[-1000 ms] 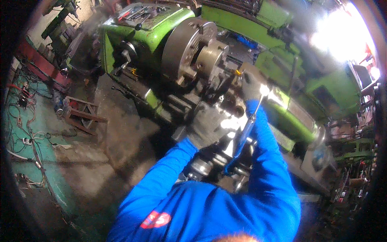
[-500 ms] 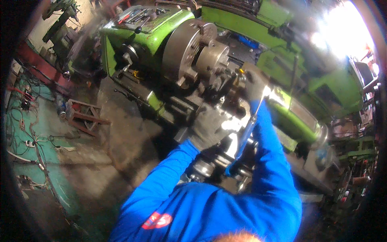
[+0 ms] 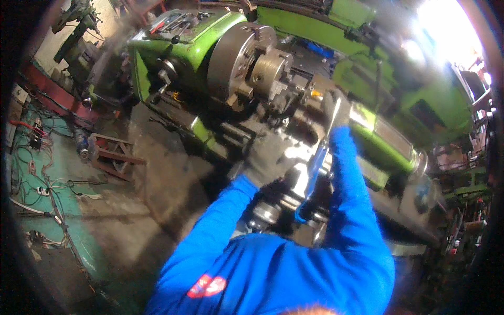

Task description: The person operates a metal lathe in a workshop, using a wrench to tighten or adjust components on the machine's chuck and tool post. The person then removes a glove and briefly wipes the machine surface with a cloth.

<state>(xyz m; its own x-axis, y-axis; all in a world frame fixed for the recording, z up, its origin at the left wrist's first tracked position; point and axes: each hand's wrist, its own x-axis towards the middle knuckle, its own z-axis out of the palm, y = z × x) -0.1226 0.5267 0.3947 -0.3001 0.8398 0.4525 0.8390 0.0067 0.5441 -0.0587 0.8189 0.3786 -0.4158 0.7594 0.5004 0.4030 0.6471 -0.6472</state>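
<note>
My gloved left hand (image 3: 269, 157) lies back-up over the front of a lathe's carriage (image 3: 298, 153); its fingertips are hidden among the dark and shiny parts. My gloved right hand (image 3: 336, 108) is farther off and to the right, beside a small yellow piece (image 3: 316, 94) on the machine. A long tool with a blue handle (image 3: 316, 170) and a bright thin shaft runs from near that hand back along my right forearm; whether the hand grips it, I cannot tell. Left of the hands, a large round chuck (image 3: 227, 65) bears a brass-toned metal cylinder (image 3: 266, 75).
Loose hand tools (image 3: 176, 22) lie on the green headstock (image 3: 197, 39). The green tailstock (image 3: 388, 140) stands right of my right arm. A rusty metal stand (image 3: 113, 152) and tangled cables (image 3: 44, 173) are on the floor at left. Bright light glares at upper right.
The whole view has shifted slightly. The chuck and cylinder look turned to another position. The blue-handled tool's shaft now lies across my right hand, farther left than before. My left hand stays nearly in place.
</note>
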